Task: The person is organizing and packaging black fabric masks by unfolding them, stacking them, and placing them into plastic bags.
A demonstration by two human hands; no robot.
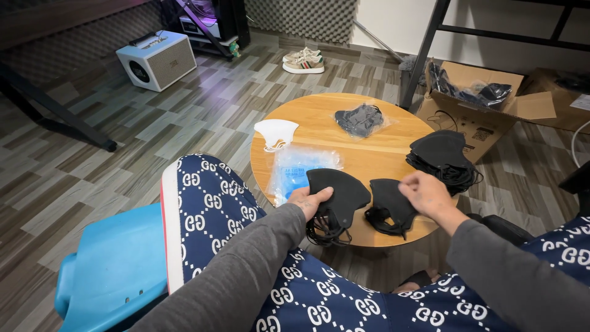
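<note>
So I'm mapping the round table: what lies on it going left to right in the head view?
White mask → blue packet → left hand → bagged masks → right hand → black stack.

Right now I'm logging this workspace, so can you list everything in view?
round wooden table: one, tan, centre
black face masks: a stack, table's right edge
single black mask: one, under right hand
white mask: one, table's left
clear plastic bags: a pile, bluish, table's left
bagged dark masks: one pack, table's far side
cardboard box: one, brown, floor right
white speaker: one, floor far left
sneakers: one pair, pale, floor
left hand: grip on a black mask
right hand: on single mask
</note>
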